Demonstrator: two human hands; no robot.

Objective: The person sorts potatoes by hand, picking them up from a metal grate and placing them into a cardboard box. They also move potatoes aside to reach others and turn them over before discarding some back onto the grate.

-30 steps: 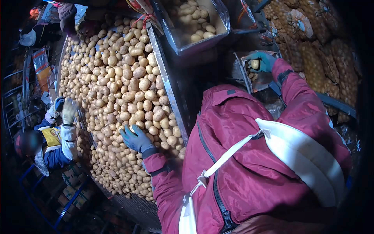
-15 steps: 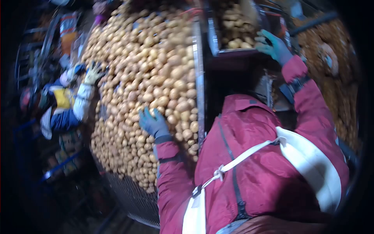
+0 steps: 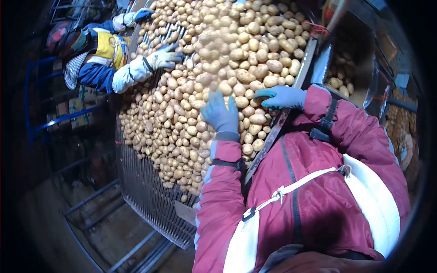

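A wide belt of metal rollers (image 3: 150,200) carries a thick layer of pale brown potatoes (image 3: 236,50). My left hand (image 3: 221,113), in a blue glove, hovers flat over the potatoes with its fingers spread and nothing in it. My right hand (image 3: 282,97), also in a blue glove, reaches in over the belt's metal side rail (image 3: 273,136) with its fingers extended above the potatoes near the rail. It holds nothing. Both arms wear a dark red jacket under a white apron.
Across the belt another person's gloved hand (image 3: 165,56) rests on the potatoes; that person wears blue, white and yellow sleeves. A box with potatoes (image 3: 342,77) stands beyond the rail at right. Netted sacks (image 3: 403,136) lie far right. Blue frames (image 3: 68,118) stand at left.
My right hand has come back from the box and sacks at right to the belt, no longer holding a potato. My left hand has lifted slightly. The view swung left.
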